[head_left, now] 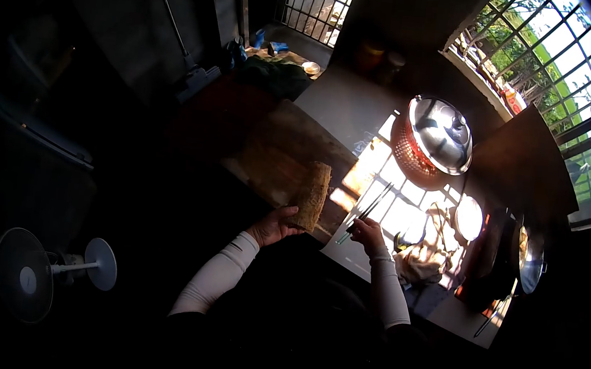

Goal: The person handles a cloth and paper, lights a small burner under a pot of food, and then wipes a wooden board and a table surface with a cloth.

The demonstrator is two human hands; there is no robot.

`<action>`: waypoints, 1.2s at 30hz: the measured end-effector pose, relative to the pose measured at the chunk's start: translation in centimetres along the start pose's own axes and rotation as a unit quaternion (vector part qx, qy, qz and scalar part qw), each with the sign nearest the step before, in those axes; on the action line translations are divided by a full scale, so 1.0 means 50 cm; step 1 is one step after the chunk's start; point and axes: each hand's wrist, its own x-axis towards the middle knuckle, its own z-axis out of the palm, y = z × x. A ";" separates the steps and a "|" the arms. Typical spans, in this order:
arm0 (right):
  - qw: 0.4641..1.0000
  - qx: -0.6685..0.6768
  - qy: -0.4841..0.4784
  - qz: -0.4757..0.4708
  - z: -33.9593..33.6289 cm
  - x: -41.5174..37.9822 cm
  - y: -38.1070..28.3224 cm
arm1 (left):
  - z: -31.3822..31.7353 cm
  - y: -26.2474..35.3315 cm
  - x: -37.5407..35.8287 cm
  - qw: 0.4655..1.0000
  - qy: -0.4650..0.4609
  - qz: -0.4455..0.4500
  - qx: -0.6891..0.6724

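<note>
My left hand [275,227] is closed around the near end of a long, tan, rough-textured block [314,195] that looks like a loofah scrubber. The block is held over the edge of a brown wooden board [269,157]. My right hand [370,236] grips thin dark chopsticks [377,201], which point away from me over the sunlit counter [345,257]. A short green-tinted end shows below the fist. A crumpled tan cloth [431,251] lies to the right of this hand.
A red perforated basket [409,153] with a shiny metal lid [441,133] stands farther back. A white bowl [469,218] sits beside the cloth. At the right is a wok [531,263] with food in it. A fan [25,276] stands at lower left. Barred windows let in sunlight.
</note>
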 end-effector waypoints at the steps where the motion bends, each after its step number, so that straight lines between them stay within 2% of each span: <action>1: 0.999 -0.016 -0.028 0.002 0.003 -0.002 -0.008 | -0.007 -0.001 0.005 1.000 -0.009 -0.015 0.006; 2: 0.996 0.022 -0.092 0.002 0.072 -0.025 -0.045 | 0.006 0.002 0.006 1.000 -0.010 -0.013 0.008; 4: 0.989 0.069 -0.133 -0.005 0.087 -0.012 -0.035 | 0.046 -0.001 0.013 0.994 -0.081 -0.077 0.003; 5: 0.989 0.068 -0.133 -0.007 0.095 -0.004 -0.028 | 0.042 -0.018 0.020 0.991 -0.080 -0.084 0.063; 8: 0.992 0.021 -0.106 -0.065 0.102 0.027 0.007 | 0.012 -0.024 0.021 0.990 -0.068 -0.039 0.117; 9: 0.991 -0.044 -0.125 -0.021 0.088 0.038 0.011 | 0.010 -0.024 0.017 0.990 -0.068 -0.040 0.118; 11: 0.983 -0.111 -0.144 0.024 0.083 0.042 0.009 | 0.005 -0.019 0.009 0.987 0.007 -0.008 0.159; 12: 0.989 -0.036 -0.137 0.034 0.086 0.033 0.001 | 0.004 -0.018 0.006 0.983 0.046 0.009 0.179; 13: 0.990 0.040 -0.128 0.043 0.089 0.023 -0.005 | 0.002 -0.020 0.006 0.983 0.045 0.009 0.178; 14: 0.990 0.035 -0.133 0.043 0.108 0.008 -0.019 | -0.004 -0.023 0.004 0.959 0.080 0.057 0.264; 15: 0.988 0.065 -0.139 -0.010 0.136 -0.011 -0.026 | -0.007 -0.027 -0.001 0.925 0.114 0.100 0.347; 16: 0.983 0.098 -0.143 -0.066 0.164 -0.023 -0.028 | -0.007 -0.029 0.002 0.926 0.113 0.100 0.347; 17: 0.984 0.013 -0.108 -0.139 0.217 -0.028 -0.021 | -0.009 -0.032 -0.008 0.879 0.135 0.154 0.430; 18: 0.984 0.010 -0.111 -0.139 0.232 -0.014 -0.012 | -0.014 -0.030 -0.016 0.821 0.152 0.205 0.510; 19: 0.978 0.061 -0.116 -0.160 0.231 0.011 -0.001 | -0.023 -0.033 -0.011 0.821 0.151 0.206 0.510; 20: 0.969 0.108 -0.130 -0.177 0.251 0.021 0.002 | -0.037 -0.030 -0.024 0.792 0.164 0.245 0.535; 21: 0.966 0.095 -0.120 -0.206 0.262 0.023 0.007 | -0.050 -0.028 -0.036 0.761 0.171 0.281 0.560; 22: 0.967 0.095 -0.120 -0.206 0.255 0.031 0.004 | -0.058 -0.030 -0.038 0.761 0.171 0.281 0.559; 24: 0.966 -0.020 0.003 -0.258 0.250 0.061 0.019 | -0.071 -0.011 -0.095 0.907 0.182 0.172 0.340; 25: 0.949 -0.122 0.084 -0.279 0.235 0.088 0.046 | -0.101 -0.006 -0.135 0.924 0.188 0.175 0.284; 26: 0.913 -0.224 0.166 -0.297 0.196 0.109 0.059 | -0.109 -0.005 -0.159 0.924 0.187 0.175 0.283; 28: 0.873 -0.349 0.244 -0.240 0.167 0.052 0.002 | -0.119 0.014 -0.204 0.949 0.198 0.196 0.147; 30: 0.839 -0.396 0.297 -0.225 0.146 0.059 0.009 | -0.125 0.023 -0.226 0.952 0.206 0.198 0.107; 32: 0.815 -0.432 0.346 -0.170 0.132 0.055 0.001 | -0.148 0.038 -0.247 0.949 0.217 0.224 0.044; 33: 0.795 -0.475 0.363 -0.101 0.119 0.082 0.013 | -0.136 0.049 -0.262 0.944 0.227 0.238 0.022; 35: 0.770 -0.516 0.376 -0.027 0.106 0.174 0.044 | -0.151 0.066 -0.273 0.943 0.238 0.232 -0.001; 36: 0.748 -0.547 0.373 -0.038 0.107 0.227 0.065 | -0.162 0.072 -0.281 0.940 0.248 0.232 -0.024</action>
